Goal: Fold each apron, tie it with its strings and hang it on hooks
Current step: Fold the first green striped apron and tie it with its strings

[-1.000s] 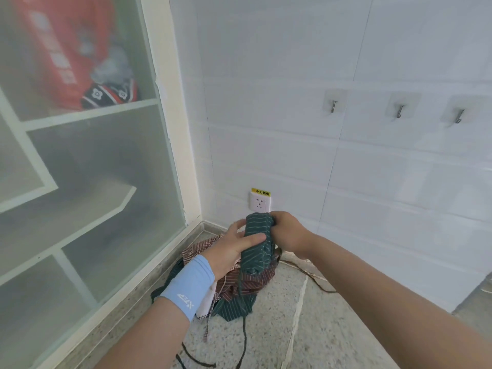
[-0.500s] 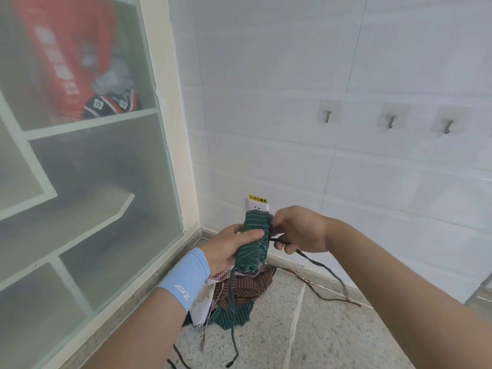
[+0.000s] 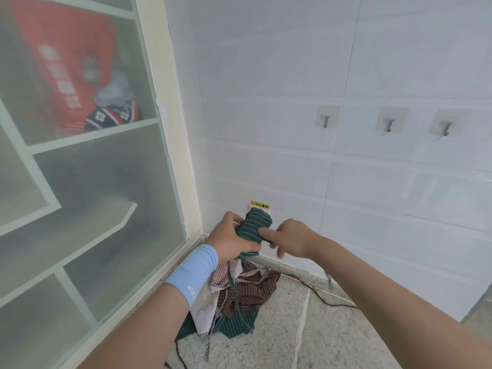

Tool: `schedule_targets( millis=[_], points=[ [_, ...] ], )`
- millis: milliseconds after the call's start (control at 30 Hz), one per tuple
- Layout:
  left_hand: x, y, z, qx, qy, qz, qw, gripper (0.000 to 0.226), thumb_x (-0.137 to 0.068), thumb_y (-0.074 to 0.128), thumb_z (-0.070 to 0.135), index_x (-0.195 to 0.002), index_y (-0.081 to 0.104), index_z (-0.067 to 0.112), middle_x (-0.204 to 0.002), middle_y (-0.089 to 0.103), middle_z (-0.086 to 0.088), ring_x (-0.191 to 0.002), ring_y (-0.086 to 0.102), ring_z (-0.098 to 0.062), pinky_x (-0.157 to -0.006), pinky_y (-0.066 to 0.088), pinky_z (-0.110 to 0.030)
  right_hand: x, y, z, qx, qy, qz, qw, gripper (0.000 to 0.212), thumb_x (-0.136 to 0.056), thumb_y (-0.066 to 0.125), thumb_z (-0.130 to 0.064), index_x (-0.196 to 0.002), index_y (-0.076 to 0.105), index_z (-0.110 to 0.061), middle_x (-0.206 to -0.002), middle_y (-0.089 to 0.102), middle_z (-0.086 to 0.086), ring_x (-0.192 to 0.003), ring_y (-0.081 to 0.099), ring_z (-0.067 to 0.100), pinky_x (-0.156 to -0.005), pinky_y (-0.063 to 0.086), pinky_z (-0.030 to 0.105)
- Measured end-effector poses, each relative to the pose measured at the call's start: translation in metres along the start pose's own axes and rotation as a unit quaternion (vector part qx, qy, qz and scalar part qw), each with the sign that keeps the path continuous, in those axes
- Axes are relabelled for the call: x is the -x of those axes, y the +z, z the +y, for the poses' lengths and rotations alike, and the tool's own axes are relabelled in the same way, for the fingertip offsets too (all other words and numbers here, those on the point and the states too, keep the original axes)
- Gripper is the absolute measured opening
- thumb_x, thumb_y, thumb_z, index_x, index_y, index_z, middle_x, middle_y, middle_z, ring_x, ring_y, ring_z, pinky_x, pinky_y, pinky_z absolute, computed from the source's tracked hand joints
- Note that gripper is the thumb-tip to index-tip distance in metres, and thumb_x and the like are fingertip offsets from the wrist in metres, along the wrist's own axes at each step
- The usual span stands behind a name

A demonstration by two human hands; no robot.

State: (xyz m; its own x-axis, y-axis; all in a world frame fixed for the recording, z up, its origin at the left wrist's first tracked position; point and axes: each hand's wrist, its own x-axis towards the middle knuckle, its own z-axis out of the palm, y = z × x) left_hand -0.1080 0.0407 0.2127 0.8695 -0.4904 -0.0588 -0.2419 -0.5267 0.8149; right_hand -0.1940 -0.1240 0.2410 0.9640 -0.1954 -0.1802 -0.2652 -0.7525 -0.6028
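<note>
The folded green apron (image 3: 253,226) is gripped in the left hand (image 3: 231,241), whose fingers are wrapped round its lower half. It is held upright near the middle of the view, just in front of the wall socket (image 3: 260,205) at its 12 o'clock. The right hand (image 3: 292,239) is at the apron's 3 o'clock. Its forefinger is laid straight on the cloth and the other fingers are curled under; whether a string is pinched there cannot be told. One dark string (image 3: 234,286) hangs toward 6 o'clock, over the pile (image 3: 247,291) on the floor.

The folds would probably spring open if the left grip were slackened before the string is wound and knotted. A loose wrap could let the bundle slip once hung. The dangling string might also be caught in the pile and drag other cloth up.

One apron is in hand. Three bare hooks are counted at 2 o'clock: first hook (image 3: 327,121), second hook (image 3: 390,125), third hook (image 3: 447,129). In the one pile, brown-striped, checked and green-striped cloth is seen; the aprons there cannot be counted.
</note>
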Motion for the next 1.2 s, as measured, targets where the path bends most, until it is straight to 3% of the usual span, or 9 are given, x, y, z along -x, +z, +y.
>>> schedule_targets(
  millis=[100,300,433,533,767,900,1000,1100,1200],
  points=[
    [-0.003,-0.006,-0.003,-0.089,0.017,0.046,0.995,0.072,-0.06,0.09,0.026,-0.121,0.051,0.02,-0.113,0.062,0.003,-0.096,0.061,-0.014,-0.082,0.051,-0.029,0.006,-0.004,-0.006,0.198,-0.096,0.001,0.976,0.032,-0.097,0.046,-0.027,-0.102,0.071,-0.008,-0.1,0.073,0.008,-0.095,0.067,0.024,-0.085,0.055,0.04],
    [0.006,0.009,0.001,-0.236,0.076,-0.057,0.967,0.061,-0.067,0.084,0.017,-0.123,0.059,0.019,-0.116,0.062,0.0,-0.096,0.054,-0.016,-0.08,0.043,-0.026,-0.01,-0.019,-0.02,0.386,-0.232,0.066,0.89,0.031,-0.095,0.051,-0.006,-0.115,0.066,-0.023,-0.109,0.064,-0.003,-0.098,0.062,0.022,-0.074,0.052,0.036],
    [0.016,0.03,-0.001,-0.198,0.092,-0.085,0.972,0.041,-0.073,0.081,0.028,-0.107,0.063,0.016,-0.103,0.064,-0.001,-0.091,0.059,-0.018,-0.07,0.046,-0.027,-0.025,-0.01,-0.008,0.269,-0.199,0.107,0.936,0.021,-0.099,0.054,-0.023,-0.098,0.075,-0.027,-0.099,0.071,-0.006,-0.094,0.062,0.016,-0.074,0.052,0.034],
    [0.021,0.034,-0.008,-0.118,0.076,-0.108,0.984,0.037,-0.081,0.076,0.027,-0.112,0.06,0.015,-0.106,0.064,-0.002,-0.096,0.062,-0.019,-0.084,0.053,-0.034,-0.029,0.002,0.0,0.164,-0.167,0.13,0.964,0.019,-0.093,0.061,-0.026,-0.087,0.078,-0.027,-0.093,0.075,-0.011,-0.089,0.064,0.01,-0.075,0.054,0.032],
    [0.024,0.047,-0.009,0.169,-0.024,-0.037,0.985,0.043,-0.094,0.051,0.044,-0.101,0.067,0.004,-0.101,0.073,-0.008,-0.094,0.068,-0.023,-0.081,0.049,-0.039,-0.039,0.02,-0.002,0.036,-0.138,0.16,0.977,0.016,-0.084,0.069,-0.021,-0.073,0.079,-0.028,-0.084,0.076,-0.012,-0.085,0.066,0.006,-0.08,0.057,0.035],
    [0.017,0.047,-0.011,0.193,-0.029,-0.02,0.98,0.037,-0.101,0.049,0.039,-0.104,0.071,0.009,-0.102,0.075,-0.008,-0.096,0.071,-0.023,-0.083,0.054,-0.037,-0.046,0.029,0.013,-0.012,-0.091,0.217,0.972,0.037,-0.085,0.074,-0.035,-0.122,0.07,-0.036,-0.146,0.051,0.003,-0.138,0.039,0.027,-0.115,0.032,0.045],
    [0.008,0.041,-0.013,0.3,-0.073,0.012,0.951,0.031,-0.103,0.046,0.038,-0.105,0.068,0.015,-0.104,0.074,-0.009,-0.094,0.072,-0.023,-0.076,0.055,-0.031,-0.03,0.054,0.026,-0.263,-0.008,0.316,0.911,0.071,-0.091,0.058,-0.031,-0.156,0.03,-0.022,-0.164,0.019,0.007,-0.151,0.014,0.026,-0.122,0.015,0.048],
    [-0.002,0.035,-0.014,0.421,-0.126,0.022,0.898,0.035,-0.101,0.052,0.039,-0.118,0.065,0.01,-0.111,0.073,-0.012,-0.101,0.07,-0.028,-0.086,0.056,-0.039,-0.023,0.092,0.041,-0.46,0.002,0.037,0.887,0.084,-0.075,0.066,-0.026,-0.152,0.034,-0.017,-0.154,0.044,0.008,-0.138,0.045,0.027,-0.114,0.032,0.046],
    [-0.005,0.031,-0.013,0.466,-0.145,-0.006,0.873,0.039,-0.099,0.056,0.04,-0.122,0.066,0.01,-0.114,0.072,-0.014,-0.106,0.069,-0.03,-0.091,0.055,-0.042,-0.022,0.111,0.048,-0.423,-0.06,-0.169,0.888,0.047,-0.083,0.07,-0.021,-0.129,0.061,-0.016,-0.119,0.072,0.008,-0.116,0.065,0.026,-0.11,0.039,0.045]
  ],
)
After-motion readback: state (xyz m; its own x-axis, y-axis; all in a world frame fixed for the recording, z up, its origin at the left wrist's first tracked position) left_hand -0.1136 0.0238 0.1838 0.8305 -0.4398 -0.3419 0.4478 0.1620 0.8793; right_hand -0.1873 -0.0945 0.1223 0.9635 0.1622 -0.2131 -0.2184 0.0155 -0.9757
